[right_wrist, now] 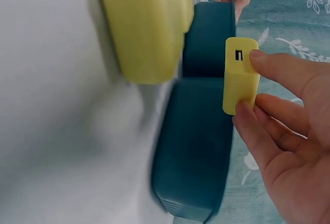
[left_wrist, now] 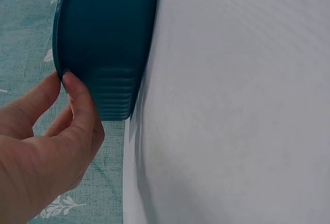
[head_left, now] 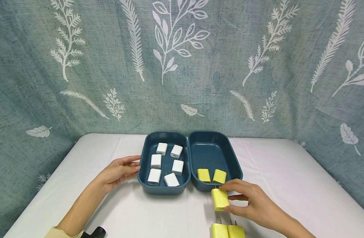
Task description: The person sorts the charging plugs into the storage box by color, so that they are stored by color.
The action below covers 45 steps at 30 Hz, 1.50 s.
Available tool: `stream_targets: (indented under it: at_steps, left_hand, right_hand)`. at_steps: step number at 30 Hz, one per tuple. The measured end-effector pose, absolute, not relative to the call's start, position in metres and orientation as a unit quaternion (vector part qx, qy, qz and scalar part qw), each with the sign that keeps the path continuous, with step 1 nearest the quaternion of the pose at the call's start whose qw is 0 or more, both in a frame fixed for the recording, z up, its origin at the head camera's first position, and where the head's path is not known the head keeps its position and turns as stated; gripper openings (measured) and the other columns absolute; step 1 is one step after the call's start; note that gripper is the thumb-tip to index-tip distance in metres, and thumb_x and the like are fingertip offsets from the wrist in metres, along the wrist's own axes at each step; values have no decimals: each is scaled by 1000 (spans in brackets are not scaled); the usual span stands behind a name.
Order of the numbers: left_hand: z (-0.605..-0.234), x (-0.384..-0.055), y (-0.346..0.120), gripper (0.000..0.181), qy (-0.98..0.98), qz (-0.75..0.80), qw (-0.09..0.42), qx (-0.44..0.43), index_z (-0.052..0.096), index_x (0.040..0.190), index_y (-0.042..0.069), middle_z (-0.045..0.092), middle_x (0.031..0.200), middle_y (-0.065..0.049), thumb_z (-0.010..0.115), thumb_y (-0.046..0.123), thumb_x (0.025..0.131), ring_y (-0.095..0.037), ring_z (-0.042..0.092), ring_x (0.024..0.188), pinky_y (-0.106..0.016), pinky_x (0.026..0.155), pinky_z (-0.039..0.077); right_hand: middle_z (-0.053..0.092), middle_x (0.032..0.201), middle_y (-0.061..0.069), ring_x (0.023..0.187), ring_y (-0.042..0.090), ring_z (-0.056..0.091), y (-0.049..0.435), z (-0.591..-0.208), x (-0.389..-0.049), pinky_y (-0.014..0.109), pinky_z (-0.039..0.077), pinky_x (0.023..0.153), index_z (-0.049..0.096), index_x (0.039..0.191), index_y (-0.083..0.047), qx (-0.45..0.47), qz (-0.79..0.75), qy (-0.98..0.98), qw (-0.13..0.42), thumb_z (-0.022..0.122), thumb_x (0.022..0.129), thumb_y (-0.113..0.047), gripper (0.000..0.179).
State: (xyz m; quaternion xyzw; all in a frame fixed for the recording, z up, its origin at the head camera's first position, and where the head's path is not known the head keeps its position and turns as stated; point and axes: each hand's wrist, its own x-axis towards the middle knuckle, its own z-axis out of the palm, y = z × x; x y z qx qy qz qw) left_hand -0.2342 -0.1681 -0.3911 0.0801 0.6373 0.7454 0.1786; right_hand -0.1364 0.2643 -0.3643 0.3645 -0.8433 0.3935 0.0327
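Note:
My right hand (head_left: 253,200) pinches a yellow USB wall charger (head_left: 220,200) between thumb and fingers, just in front of the right blue bin (head_left: 210,153). The right wrist view shows the USB port of this charger (right_wrist: 241,82) on its near end. Inside that bin lie two yellow chargers (head_left: 203,175), side by side at the front. My left hand (head_left: 118,173) is at the left side of the left blue bin (head_left: 164,190). In the left wrist view, thumb and finger pinch that bin's rim (left_wrist: 56,53). Several white wall chargers (head_left: 156,161) lie spread over its floor.
Two more yellow chargers (head_left: 219,231) stand side by side on the white tablecloth (head_left: 164,216) at the near edge, prongs away from me. Both bins sit next to each other at the table's back. A patterned green curtain (head_left: 182,96) hangs behind.

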Motion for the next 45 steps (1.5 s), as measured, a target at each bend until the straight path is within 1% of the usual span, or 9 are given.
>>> stream_targets:
  at_steps: [6, 10, 15, 19, 24, 30, 37, 43, 45]
  left_hand:
    - [-391, -234, -169, 60, 637, 746, 180, 77, 34, 147, -13, 63, 102, -7, 60, -4, 94, -14, 65, 92, -28, 86, 55]
    - [-391, -234, -169, 60, 637, 745, 179, 78, 34, 147, -13, 63, 102, -7, 60, -5, 94, -14, 65, 92, -29, 87, 55]
    - [-390, -234, -167, 60, 636, 746, 178, 83, 33, 147, -13, 63, 102, -6, 60, -4, 94, -14, 65, 92, -28, 87, 55]
    - [-390, -234, -167, 60, 635, 747, 178, 82, 33, 147, -12, 63, 103, -7, 60, -4, 94, -14, 65, 93, -28, 86, 55]
    - [-390, -234, -167, 59, 633, 749, 177, 85, 33, 147, -14, 63, 102, -7, 59, -5, 95, -14, 65, 92, -28, 87, 55]
    - [-390, -234, -165, 58, 633, 750, 177, 82, 33, 146, -14, 63, 100, -6, 58, -6, 95, -13, 65, 91, -28, 86, 55]
    - [-389, -234, -166, 59, 637, 746, 175, 82, 34, 147, -13, 62, 102, -7, 60, -4, 94, -14, 65, 92, -28, 86, 55]
    - [-391, -234, -167, 59, 638, 746, 176, 77, 34, 146, -14, 64, 101, -7, 60, -5, 94, -14, 65, 92, -28, 87, 55]
    - [-392, -234, -167, 59, 639, 745, 176, 75, 35, 146, -14, 63, 101, -7, 60, -5, 94, -14, 65, 91, -28, 87, 55]
  right_hand:
    - [62, 120, 6, 107, 17, 62, 268, -352, -140, 36, 59, 79, 62, 126, -9, 383, 399, -832, 48, 79, 85, -15, 44]
    - [63, 119, 6, 106, 17, 63, 269, -346, -145, 35, 59, 78, 63, 124, -9, 388, 394, -830, 70, 81, 83, -11, 45]
    - [64, 116, 4, 104, 17, 63, 272, -340, -153, 33, 58, 79, 65, 122, -9, 374, 388, -838, 85, 82, 81, -12, 44]
    - [65, 117, 3, 103, 16, 64, 274, -337, -163, 32, 58, 80, 66, 121, -10, 355, 383, -849, 83, 82, 82, -13, 43]
    - [65, 118, 3, 104, 17, 63, 279, -333, -179, 29, 57, 82, 67, 120, -8, 334, 382, -858, 80, 83, 81, -9, 42]
    - [66, 116, 6, 105, 22, 64, 281, -330, -201, 27, 57, 82, 68, 119, -4, 309, 374, -871, 75, 83, 80, -7, 42]
    - [65, 116, 11, 107, 31, 63, 277, -334, -224, 28, 57, 82, 67, 120, -1, 285, 360, -886, 70, 81, 82, -7, 41]
    - [64, 116, 12, 106, 31, 64, 270, -343, -241, 28, 57, 83, 67, 120, 1, 278, 343, -895, 63, 81, 83, -7, 41]
    - [65, 115, 12, 105, 31, 64, 268, -345, -246, 30, 57, 83, 67, 119, 1, 280, 344, -894, 61, 81, 82, -7, 40]
